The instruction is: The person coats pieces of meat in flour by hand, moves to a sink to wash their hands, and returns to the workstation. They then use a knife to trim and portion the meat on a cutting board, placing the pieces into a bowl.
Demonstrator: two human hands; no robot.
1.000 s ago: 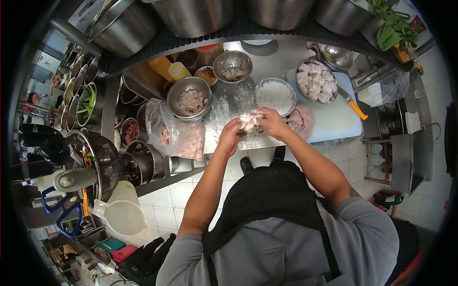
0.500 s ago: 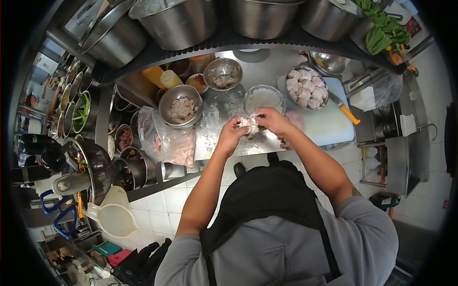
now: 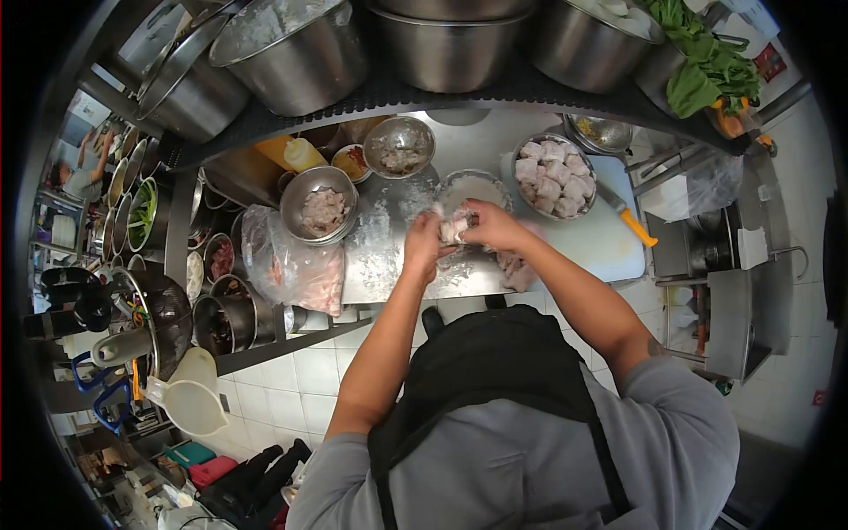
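Observation:
My left hand (image 3: 422, 244) and my right hand (image 3: 492, 226) meet over the steel counter, closed on a pale, floured piece of raw meat (image 3: 454, 230); fingers cover part of it. Just beyond them is a metal bowl of white flour (image 3: 474, 185). To the left stands a steel bowl (image 3: 290, 205) of ground meat (image 3: 324, 212). A second bowl (image 3: 400, 147) behind it holds a similar mixture. On the right, a metal bowl (image 3: 519, 196) is filled with floured meat lumps (image 3: 555, 179). Flat pink meat (image 3: 515, 270) lies under my right forearm.
An orange-handled knife (image 3: 632, 221) rests on the white cutting board (image 3: 601, 256). At the left sits a plastic bag of raw meat (image 3: 300, 269). Large steel pots (image 3: 291, 66) line the shelf above the counter. Another person (image 3: 84, 177) is at the far left.
The fingers have shifted around the floured meat, with my left hand now more upright beside it. The whole view has moved slightly, and more of the pink meat shows.

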